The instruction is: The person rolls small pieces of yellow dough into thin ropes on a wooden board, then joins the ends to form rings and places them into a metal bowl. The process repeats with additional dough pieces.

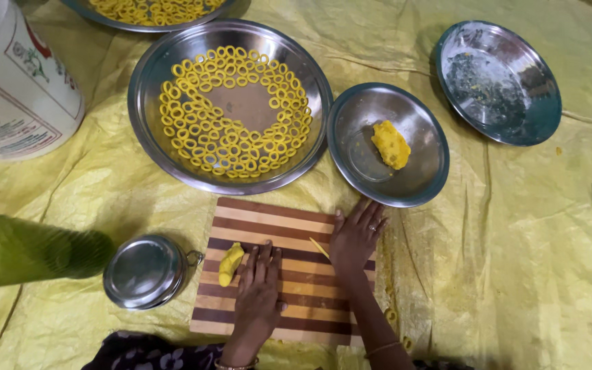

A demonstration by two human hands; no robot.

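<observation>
A striped wooden board (268,223) lies on the yellow sheet in front of me. My left hand (258,294) rests flat on it, fingers together, next to a small lump of yellow dough (230,263). My right hand (355,236) lies palm down on the board's right part, pressing a thin yellow dough strand (318,247) that sticks out at its left. Beyond the board stands a large steel plate (146,130) filled with several yellow dough rings (227,137). A smaller steel plate (419,178) to its right holds a dough lump (390,144).
A lidded steel tin (144,270) stands left of the board. A white tub (15,82) is at the far left, a floury steel plate (498,82) at the upper right, another plate of rings (152,14) at the top. A green cloth (22,250) lies left.
</observation>
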